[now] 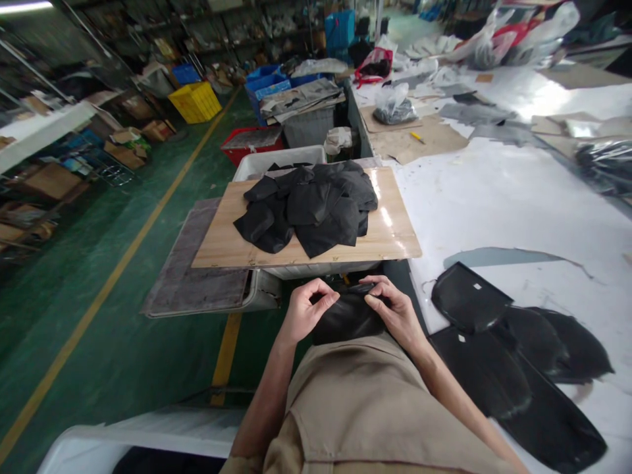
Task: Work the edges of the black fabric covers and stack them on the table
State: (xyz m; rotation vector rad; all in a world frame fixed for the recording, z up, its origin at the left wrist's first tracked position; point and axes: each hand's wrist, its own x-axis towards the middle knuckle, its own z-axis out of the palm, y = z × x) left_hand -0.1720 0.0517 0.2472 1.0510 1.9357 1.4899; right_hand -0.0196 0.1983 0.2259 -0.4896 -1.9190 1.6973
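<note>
A black leather-like piece (349,319) hangs in front of my body, its upper edge pinched at both ends. My left hand (311,306) is closed on its left side, thumb against fingers. On the other side my right hand (390,306) grips the same edge between thumb and fingers. Just beyond lies a heap of black pieces (320,204) on a wooden board (395,230). To the right, several flat black panels (474,296) with rounded edges overlap on the white table; two bear small white marks.
The white-topped table (494,197) runs along my right, with a yellow marker (417,137) and plastic bags (395,105) farther back. A white bin (148,434) stands at lower left. Beyond the board are a red crate (251,141) and a yellow crate (196,103).
</note>
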